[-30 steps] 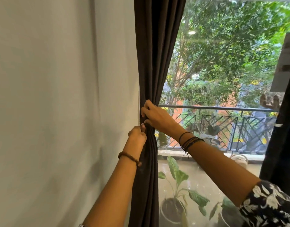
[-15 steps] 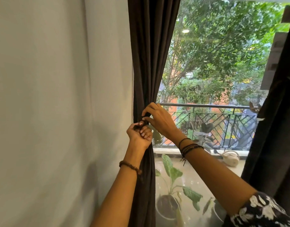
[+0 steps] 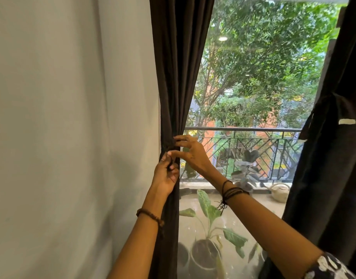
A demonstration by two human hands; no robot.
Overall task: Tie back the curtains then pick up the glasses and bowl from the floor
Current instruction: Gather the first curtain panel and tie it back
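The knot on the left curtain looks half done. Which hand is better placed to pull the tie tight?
Probably the left hand: its fingers already pinch the tie at the gathered left curtain. The right hand hovers with fingers spread, only fingertips touching the fabric.

Right hand [image 3: 190,156] no longer clamps the gathered left curtain [image 3: 173,77]; its fingers now spread, with only the fingertips touching the dark tie [image 3: 170,147] at the bunched waist. Left hand [image 3: 166,174] turns from knuckles-forward to palm showing, fingers curled round the tie's end just below the right hand. Right curtain [image 3: 334,158], with its knotted tie-back, comes further into view at the right edge.
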